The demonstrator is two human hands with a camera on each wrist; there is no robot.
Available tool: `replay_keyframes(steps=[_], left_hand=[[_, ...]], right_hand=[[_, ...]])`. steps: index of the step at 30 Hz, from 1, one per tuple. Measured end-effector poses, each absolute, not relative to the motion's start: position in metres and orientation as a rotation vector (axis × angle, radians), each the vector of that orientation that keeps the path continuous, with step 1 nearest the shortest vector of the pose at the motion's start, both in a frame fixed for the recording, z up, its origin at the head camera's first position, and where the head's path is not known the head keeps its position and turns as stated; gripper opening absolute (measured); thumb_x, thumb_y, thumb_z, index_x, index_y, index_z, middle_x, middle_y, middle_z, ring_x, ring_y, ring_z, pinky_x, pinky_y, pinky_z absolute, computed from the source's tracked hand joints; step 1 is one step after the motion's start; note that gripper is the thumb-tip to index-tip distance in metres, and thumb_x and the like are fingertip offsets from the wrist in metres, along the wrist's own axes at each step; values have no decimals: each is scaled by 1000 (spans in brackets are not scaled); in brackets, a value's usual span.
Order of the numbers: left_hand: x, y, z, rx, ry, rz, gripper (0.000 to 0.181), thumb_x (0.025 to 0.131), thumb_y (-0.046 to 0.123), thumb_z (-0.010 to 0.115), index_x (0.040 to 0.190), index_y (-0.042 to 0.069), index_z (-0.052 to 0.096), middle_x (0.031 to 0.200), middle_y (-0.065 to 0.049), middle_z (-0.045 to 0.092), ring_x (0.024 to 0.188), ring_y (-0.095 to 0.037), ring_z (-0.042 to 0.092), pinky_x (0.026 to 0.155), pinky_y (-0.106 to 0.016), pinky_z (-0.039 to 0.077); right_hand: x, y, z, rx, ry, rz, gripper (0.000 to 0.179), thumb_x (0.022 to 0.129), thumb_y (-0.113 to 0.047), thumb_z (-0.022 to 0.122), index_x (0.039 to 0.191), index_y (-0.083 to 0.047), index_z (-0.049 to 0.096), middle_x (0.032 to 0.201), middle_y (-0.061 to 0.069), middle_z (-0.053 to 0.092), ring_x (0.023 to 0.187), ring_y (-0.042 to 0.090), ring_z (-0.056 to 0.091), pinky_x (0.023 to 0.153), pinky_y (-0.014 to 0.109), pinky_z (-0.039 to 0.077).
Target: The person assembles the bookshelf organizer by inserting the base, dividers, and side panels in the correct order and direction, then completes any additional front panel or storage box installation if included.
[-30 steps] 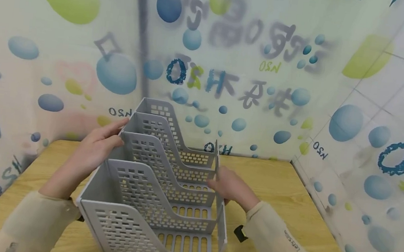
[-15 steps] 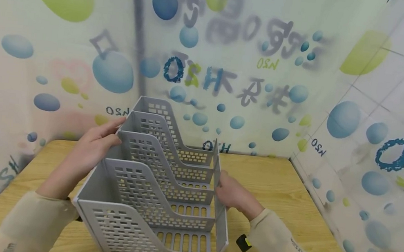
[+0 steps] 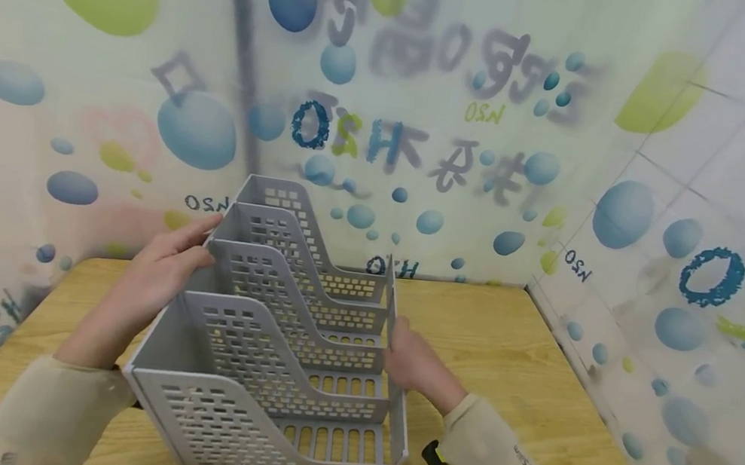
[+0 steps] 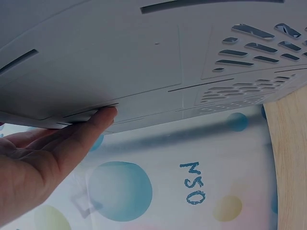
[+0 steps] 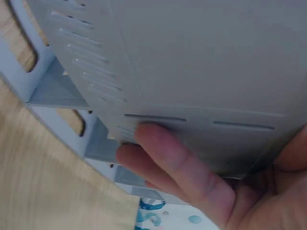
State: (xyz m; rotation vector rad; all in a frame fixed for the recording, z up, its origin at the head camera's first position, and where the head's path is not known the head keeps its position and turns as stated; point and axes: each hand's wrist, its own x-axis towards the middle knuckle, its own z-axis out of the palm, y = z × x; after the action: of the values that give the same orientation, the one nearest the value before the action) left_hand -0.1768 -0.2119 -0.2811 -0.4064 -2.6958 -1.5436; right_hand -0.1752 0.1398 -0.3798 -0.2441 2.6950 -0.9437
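A grey plastic file organizer (image 3: 291,360) with several upright perforated dividers stands on the wooden table in the head view. My left hand (image 3: 153,270) rests against its tall back panel (image 4: 120,62), fingers extended and a fingertip touching near a thin slot. At the low front, my right hand (image 3: 416,362) presses on the narrow front panel (image 3: 398,417). In the right wrist view, the fingers (image 5: 168,153) lie nearly straight against the panel's slotted grey face (image 5: 192,62); the thumb is mostly out of frame.
The wooden table (image 3: 489,351) extends to the right of the organizer and behind it. A patterned curtain (image 3: 337,54) hangs behind and along both sides. A small black object (image 3: 434,456) shows at the right sleeve.
My right hand has slid slightly nearer along the front panel, its fingertips no longer showing over the inner side. The left hand keeps its place on the back panel. The head view has shifted slightly.
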Motion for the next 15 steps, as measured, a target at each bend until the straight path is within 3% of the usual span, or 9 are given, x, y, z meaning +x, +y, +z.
replay_keyframes(steps=[5, 8, 10, 12, 14, 15], left_hand=[[-174, -216, -278, -405, -2706, -1540, 62, 107, 17, 38, 166, 12, 20, 170, -20, 15, 155, -47, 14, 117, -72, 21], [-174, -217, -278, -418, -2706, -1548, 62, 108, 16, 38, 166, 12, 18, 170, -20, 14, 155, -48, 13, 117, -73, 20], [-174, -216, -279, -419, -2709, -1548, 62, 107, 15, 39, 166, 12, 18, 170, -21, 14, 155, -48, 14, 117, -73, 21], [-175, -215, -280, -417, -2706, -1549, 63, 107, 14, 39, 166, 12, 19, 170, -22, 16, 154, -48, 16, 116, -72, 23], [-176, -214, -282, -410, -2702, -1536, 63, 106, 13, 40, 166, 11, 20, 169, -24, 19, 153, -49, 20, 115, -71, 26], [-177, -213, -282, -409, -2698, -1532, 63, 106, 12, 41, 166, 10, 21, 168, -25, 20, 153, -49, 21, 115, -71, 26]], right_hand=[[-177, 134, -399, -231, 2704, -954, 67, 105, -9, 46, 155, 18, 9, 72, 8, 54, 46, 13, 44, 43, 28, 40], [-178, 138, -400, -250, 2670, -995, 71, 107, -18, 50, 155, 17, 11, 81, 16, 58, 52, 19, 48, 47, 35, 44], [-181, 142, -399, -274, 2641, -1033, 72, 109, -26, 50, 156, 15, 14, 100, 26, 64, 69, 28, 63, 61, 43, 54], [-186, 146, -399, -310, 2626, -1104, 77, 111, -31, 48, 158, 15, 9, 126, 38, 59, 101, 41, 68, 86, 53, 56], [-193, 148, -401, -374, 2641, -1177, 78, 112, -34, 45, 160, 13, 5, 150, 41, 40, 136, 47, 50, 110, 59, 44], [-197, 148, -402, -414, 2664, -1216, 78, 112, -34, 45, 160, 12, 4, 160, 39, 26, 148, 48, 33, 119, 60, 33]])
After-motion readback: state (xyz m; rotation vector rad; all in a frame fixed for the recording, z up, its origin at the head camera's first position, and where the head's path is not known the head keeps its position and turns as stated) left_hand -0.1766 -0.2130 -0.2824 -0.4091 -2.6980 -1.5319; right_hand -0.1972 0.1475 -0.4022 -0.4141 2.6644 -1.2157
